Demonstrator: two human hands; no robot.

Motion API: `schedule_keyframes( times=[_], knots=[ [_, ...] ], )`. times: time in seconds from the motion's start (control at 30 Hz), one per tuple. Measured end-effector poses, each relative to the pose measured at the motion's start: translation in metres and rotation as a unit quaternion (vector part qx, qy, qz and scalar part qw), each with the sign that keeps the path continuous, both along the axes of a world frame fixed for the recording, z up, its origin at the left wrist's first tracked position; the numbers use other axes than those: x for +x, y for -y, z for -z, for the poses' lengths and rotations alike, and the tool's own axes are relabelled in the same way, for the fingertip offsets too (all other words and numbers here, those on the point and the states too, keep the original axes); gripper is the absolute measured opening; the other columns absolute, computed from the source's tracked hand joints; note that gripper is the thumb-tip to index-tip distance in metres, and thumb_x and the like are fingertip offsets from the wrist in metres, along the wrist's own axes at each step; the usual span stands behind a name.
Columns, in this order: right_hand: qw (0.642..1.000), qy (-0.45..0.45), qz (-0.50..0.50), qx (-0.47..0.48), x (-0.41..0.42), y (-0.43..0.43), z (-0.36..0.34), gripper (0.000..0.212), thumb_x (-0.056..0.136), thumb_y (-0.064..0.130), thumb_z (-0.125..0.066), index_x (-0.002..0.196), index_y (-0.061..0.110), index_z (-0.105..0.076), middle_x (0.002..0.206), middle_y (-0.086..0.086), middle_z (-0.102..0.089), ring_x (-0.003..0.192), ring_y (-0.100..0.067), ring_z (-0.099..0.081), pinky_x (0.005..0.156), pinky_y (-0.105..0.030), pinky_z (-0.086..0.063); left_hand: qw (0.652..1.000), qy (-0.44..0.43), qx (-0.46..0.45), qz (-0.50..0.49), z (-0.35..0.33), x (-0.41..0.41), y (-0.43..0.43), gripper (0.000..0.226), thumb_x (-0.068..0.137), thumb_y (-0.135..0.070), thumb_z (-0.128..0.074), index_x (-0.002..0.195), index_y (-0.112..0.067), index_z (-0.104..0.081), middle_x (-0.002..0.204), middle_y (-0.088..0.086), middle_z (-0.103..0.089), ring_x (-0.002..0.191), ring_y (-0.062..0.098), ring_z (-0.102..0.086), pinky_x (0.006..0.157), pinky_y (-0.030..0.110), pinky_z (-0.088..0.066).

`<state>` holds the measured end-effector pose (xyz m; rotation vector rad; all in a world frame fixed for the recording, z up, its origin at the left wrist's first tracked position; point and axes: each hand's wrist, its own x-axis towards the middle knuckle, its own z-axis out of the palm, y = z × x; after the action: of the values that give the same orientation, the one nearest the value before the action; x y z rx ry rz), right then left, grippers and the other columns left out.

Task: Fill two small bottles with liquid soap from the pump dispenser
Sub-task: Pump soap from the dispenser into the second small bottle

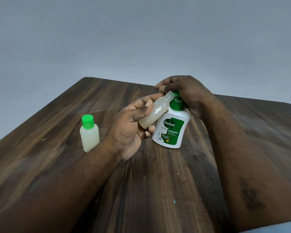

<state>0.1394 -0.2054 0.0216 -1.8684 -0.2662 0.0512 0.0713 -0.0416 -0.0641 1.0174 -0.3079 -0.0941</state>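
White dispenser (171,130), one, two bottles (89,133) (154,114), seemingly filled

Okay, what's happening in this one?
The left hand grips an uncapped small bottle, tilted, its mouth against the nozzle of the pump dispenser standing on the table. The right hand is wrapped over the pump head. A second small bottle, green-capped and holding pale liquid, stands to the left.

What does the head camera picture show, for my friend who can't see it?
A left hand holds a small open bottle, tilted, its mouth at the spout of a Dettol pump dispenser, whose pump the right hand curls over. A second, green-capped bottle stands upright on the wooden table.
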Motion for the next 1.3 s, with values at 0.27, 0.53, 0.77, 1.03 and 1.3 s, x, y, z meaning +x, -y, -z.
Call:
schedule_keyframes(
  times=[0.27, 0.53, 0.77, 1.03, 1.3],
  knots=[
    [1.0, 0.004, 0.0, -0.009, 0.0034, 0.0017, -0.0004, 0.015, 0.094, 0.003, -0.067, 0.106, 0.002, -0.076, 0.087, -0.011, -0.074, 0.078, -0.019, -0.068, 0.074, -0.031, -0.056, 1.0, -0.003, -0.003, 0.005, -0.0007, -0.0004, 0.0004, 0.035, 0.103, -0.023, -0.053, 0.133, -0.013, -0.068, 0.134, 0.032, -0.063, 0.054, 0.011, -0.053, 0.045, 0.019, -0.041],
    [1.0, 0.001, -0.005, -0.005, 0.0023, 0.0009, -0.001, 0.015, 0.095, 0.001, -0.064, 0.104, 0.004, -0.076, 0.084, -0.008, -0.075, 0.077, -0.017, -0.069, 0.072, -0.028, -0.057, 1.0, -0.005, -0.002, 0.004, 0.0003, 0.0002, 0.0, 0.034, 0.106, -0.022, -0.049, 0.135, -0.013, -0.067, 0.135, 0.033, -0.062, 0.054, 0.011, -0.053, 0.044, 0.019, -0.041],
    [1.0, -0.008, -0.005, 0.008, 0.001, 0.0002, 0.0008, 0.015, 0.094, 0.0, -0.065, 0.105, 0.001, -0.075, 0.084, -0.01, -0.074, 0.072, -0.017, -0.067, 0.068, -0.027, -0.057, 1.0, -0.001, -0.002, 0.007, 0.0017, -0.0001, 0.0001, 0.04, 0.099, -0.026, -0.055, 0.135, -0.013, -0.067, 0.135, 0.033, -0.062, 0.054, 0.011, -0.054, 0.045, 0.019, -0.043],
    [1.0, 0.003, -0.004, -0.006, 0.0008, 0.0013, -0.0042, 0.018, 0.096, 0.001, -0.064, 0.11, 0.0, -0.075, 0.084, -0.008, -0.074, 0.069, -0.012, -0.068, 0.062, -0.022, -0.056, 1.0, 0.001, -0.005, 0.01, 0.0018, 0.0012, 0.0007, 0.037, 0.101, -0.025, -0.054, 0.134, -0.014, -0.067, 0.137, 0.033, -0.06, 0.056, 0.013, -0.053, 0.045, 0.019, -0.042],
    [1.0, -0.013, -0.008, 0.002, 0.0013, 0.0012, 0.0007, 0.018, 0.096, -0.002, -0.061, 0.106, 0.003, -0.075, 0.081, -0.006, -0.075, 0.069, -0.013, -0.069, 0.067, -0.026, -0.056, 1.0, -0.009, -0.003, 0.006, 0.0052, 0.0007, 0.0011, 0.033, 0.103, -0.022, -0.053, 0.13, -0.015, -0.07, 0.121, 0.024, -0.069, 0.056, 0.014, -0.053, 0.044, 0.02, -0.041]
  ],
)
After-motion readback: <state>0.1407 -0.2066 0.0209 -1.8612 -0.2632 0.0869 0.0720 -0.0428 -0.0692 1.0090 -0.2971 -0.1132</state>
